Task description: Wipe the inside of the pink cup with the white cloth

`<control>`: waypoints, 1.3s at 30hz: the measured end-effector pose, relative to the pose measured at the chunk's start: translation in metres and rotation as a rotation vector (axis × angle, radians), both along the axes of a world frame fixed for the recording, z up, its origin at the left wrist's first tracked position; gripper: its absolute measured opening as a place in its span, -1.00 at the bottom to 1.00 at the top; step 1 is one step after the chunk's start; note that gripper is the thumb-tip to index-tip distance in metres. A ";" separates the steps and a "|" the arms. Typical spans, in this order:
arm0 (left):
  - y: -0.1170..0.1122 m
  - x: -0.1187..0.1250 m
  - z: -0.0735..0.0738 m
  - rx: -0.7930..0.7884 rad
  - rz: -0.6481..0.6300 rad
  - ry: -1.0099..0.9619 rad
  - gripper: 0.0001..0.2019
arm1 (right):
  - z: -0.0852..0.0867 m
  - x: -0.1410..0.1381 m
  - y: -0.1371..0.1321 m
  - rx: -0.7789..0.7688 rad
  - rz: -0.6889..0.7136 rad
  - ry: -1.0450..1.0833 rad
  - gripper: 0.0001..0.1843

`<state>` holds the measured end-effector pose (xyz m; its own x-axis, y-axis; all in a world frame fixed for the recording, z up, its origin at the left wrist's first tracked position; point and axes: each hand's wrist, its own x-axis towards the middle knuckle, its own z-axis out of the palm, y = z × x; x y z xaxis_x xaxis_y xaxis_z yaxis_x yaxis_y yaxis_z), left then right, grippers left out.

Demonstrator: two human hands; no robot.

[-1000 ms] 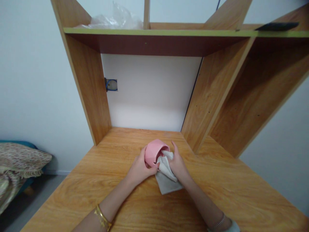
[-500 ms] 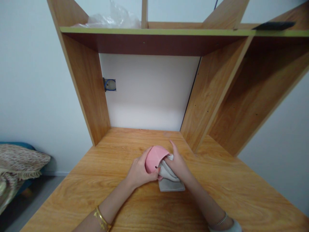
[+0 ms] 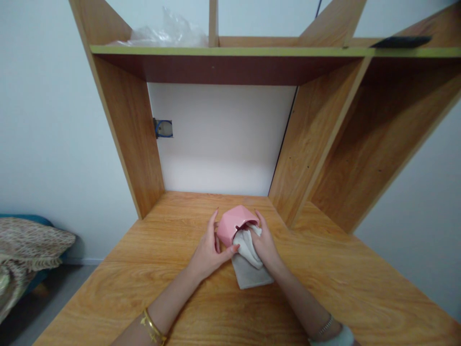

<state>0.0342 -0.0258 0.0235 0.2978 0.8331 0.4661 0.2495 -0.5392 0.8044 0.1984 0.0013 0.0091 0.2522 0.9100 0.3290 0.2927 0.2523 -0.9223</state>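
The pink bowl [image 3: 232, 222] was tilted over the worktop [image 3: 162, 269], the left hand [image 3: 209, 252] grasping its side and the right hand [image 3: 265, 246] pressing a pale cloth [image 3: 248, 250] into its opening; higher up, a plastic bag [image 3: 173, 34] lay on a shelf [image 3: 245, 51]

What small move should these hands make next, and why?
Probably a slight turn of the pink bowl by the left hand. That hand cups its side, the bowl is tilted with its mouth toward the right hand, and the right fingers reach into that mouth with the cloth, so turning could bring another inner patch against it.
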 end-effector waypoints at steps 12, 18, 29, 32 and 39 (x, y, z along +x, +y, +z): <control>0.003 0.004 -0.007 -0.114 0.118 0.081 -0.29 | -0.002 0.005 -0.002 -0.111 0.012 -0.229 -0.18; 0.003 0.001 -0.004 -0.076 0.156 0.120 -0.34 | 0.018 0.011 -0.010 -0.046 -0.118 -0.537 -0.20; -0.005 -0.006 -0.002 0.138 0.203 0.291 -0.31 | 0.007 0.005 -0.010 -0.039 0.096 -0.416 -0.32; 0.000 -0.008 -0.003 0.103 0.188 0.269 -0.32 | 0.004 0.004 -0.008 -0.018 0.087 -0.337 -0.36; 0.002 -0.004 0.000 0.001 0.140 0.152 -0.16 | -0.002 0.002 0.001 0.036 0.036 -0.052 -0.38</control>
